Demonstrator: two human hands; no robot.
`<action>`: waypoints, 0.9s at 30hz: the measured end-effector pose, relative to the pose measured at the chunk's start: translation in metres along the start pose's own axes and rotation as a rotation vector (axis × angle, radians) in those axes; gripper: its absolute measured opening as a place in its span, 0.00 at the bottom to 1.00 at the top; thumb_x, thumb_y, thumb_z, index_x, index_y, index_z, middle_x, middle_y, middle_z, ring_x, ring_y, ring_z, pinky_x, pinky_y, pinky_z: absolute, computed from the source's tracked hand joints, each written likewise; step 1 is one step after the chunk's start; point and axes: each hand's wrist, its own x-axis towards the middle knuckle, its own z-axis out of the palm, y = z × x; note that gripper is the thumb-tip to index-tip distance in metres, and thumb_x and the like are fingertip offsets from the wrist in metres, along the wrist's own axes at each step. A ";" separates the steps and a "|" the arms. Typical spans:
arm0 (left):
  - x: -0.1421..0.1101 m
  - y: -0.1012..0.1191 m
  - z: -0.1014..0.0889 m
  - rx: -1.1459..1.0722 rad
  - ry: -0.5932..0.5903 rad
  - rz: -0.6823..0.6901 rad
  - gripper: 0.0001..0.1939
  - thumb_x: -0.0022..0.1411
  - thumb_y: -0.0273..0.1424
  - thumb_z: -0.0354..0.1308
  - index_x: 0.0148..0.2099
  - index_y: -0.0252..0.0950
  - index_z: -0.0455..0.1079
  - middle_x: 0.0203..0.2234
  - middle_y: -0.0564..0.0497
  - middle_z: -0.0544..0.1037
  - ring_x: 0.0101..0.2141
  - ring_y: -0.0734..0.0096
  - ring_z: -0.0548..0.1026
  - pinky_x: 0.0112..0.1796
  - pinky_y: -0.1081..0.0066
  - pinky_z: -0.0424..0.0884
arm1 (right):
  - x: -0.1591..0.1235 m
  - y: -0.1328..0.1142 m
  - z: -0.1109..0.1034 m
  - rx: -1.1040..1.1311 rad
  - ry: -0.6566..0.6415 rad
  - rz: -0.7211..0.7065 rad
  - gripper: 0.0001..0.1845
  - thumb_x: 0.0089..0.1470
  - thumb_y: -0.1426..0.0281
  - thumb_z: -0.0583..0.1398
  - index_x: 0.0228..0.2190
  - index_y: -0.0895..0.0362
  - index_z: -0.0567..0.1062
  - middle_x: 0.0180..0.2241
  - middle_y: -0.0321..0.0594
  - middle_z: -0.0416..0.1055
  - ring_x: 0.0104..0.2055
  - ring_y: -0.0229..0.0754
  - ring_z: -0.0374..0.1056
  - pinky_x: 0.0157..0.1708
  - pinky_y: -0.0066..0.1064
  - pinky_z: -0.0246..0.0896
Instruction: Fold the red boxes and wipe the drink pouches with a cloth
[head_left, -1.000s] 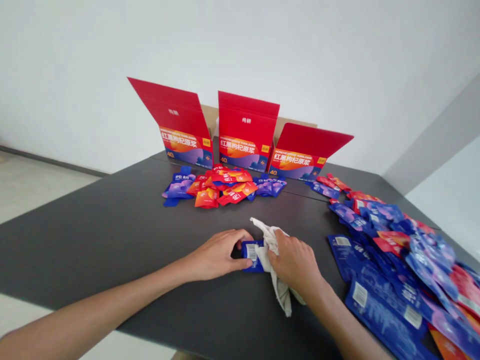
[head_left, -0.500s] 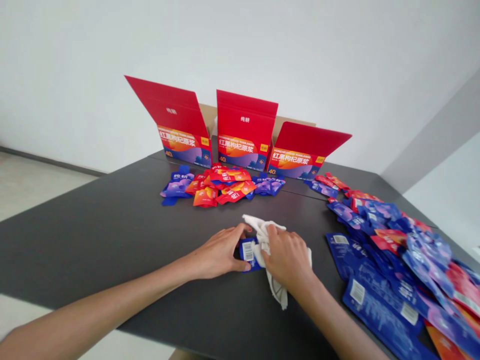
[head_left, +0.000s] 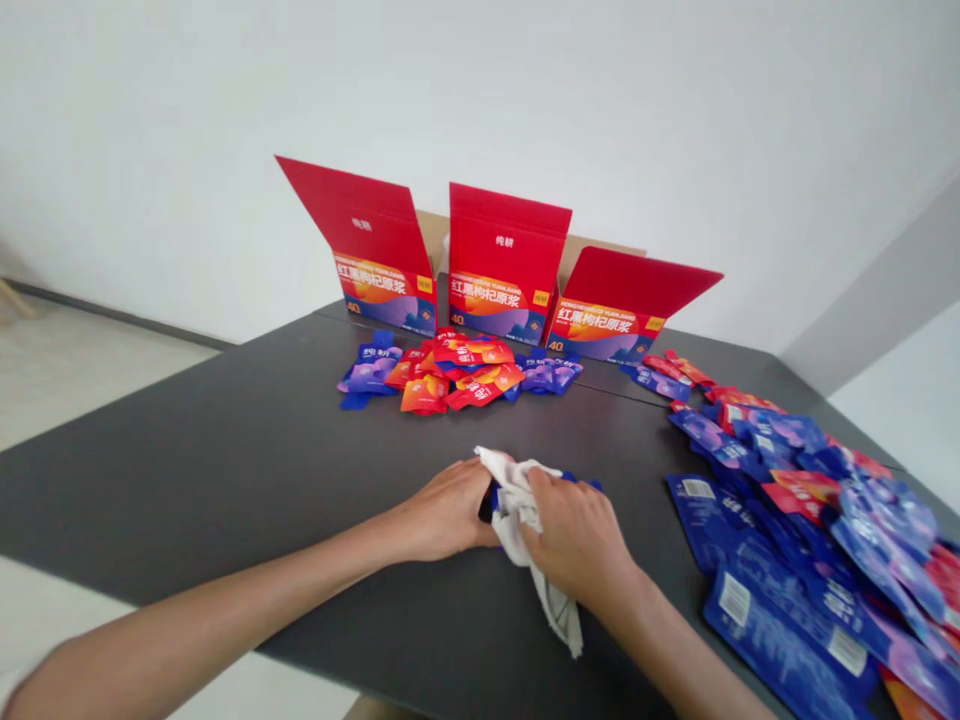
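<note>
A blue pouch [head_left: 583, 482] lies on the dark table in front of me, mostly covered by a white cloth and my hands. My left hand [head_left: 450, 512] curls around the pouch's left end, thumb at the near side and fingers at the far side, partly hidden by the cloth. Bunched in my right hand [head_left: 579, 525] is the white cloth [head_left: 519, 505], pressed onto the pouch, with one tail hanging toward me. The pouch's far right edge shows beyond my right knuckles.
Three red boxes with raised lids, left [head_left: 384, 290], middle [head_left: 499, 300] and right [head_left: 604, 325], stand at the back. Before them lies a heap of red and blue pouches [head_left: 472, 370]. A larger pile of pouches [head_left: 787, 540] spreads along the right side of the table [head_left: 247, 430].
My right hand has slid the cloth left across the pouch, covering its barcode label. My left hand still holds the left end. The whole view has shifted slightly.
</note>
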 end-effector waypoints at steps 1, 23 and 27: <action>0.000 0.001 -0.001 0.003 -0.002 -0.046 0.28 0.46 0.39 0.63 0.50 0.39 0.62 0.46 0.48 0.70 0.47 0.57 0.68 0.47 0.64 0.63 | 0.001 0.003 0.000 -0.022 0.008 0.074 0.13 0.52 0.66 0.52 0.41 0.55 0.65 0.36 0.43 0.72 0.37 0.46 0.68 0.37 0.32 0.55; -0.001 0.003 -0.002 0.043 0.005 -0.080 0.29 0.46 0.39 0.63 0.50 0.39 0.60 0.45 0.49 0.71 0.46 0.58 0.69 0.45 0.64 0.64 | 0.003 0.004 0.004 -0.034 0.054 0.089 0.13 0.51 0.66 0.51 0.40 0.55 0.65 0.35 0.43 0.71 0.37 0.46 0.67 0.36 0.32 0.53; 0.000 0.002 -0.001 0.032 -0.001 0.003 0.27 0.47 0.39 0.63 0.48 0.39 0.61 0.48 0.48 0.69 0.48 0.58 0.68 0.48 0.65 0.62 | 0.002 0.001 0.005 0.023 0.042 -0.103 0.14 0.47 0.67 0.55 0.39 0.54 0.65 0.37 0.41 0.71 0.38 0.46 0.67 0.38 0.33 0.53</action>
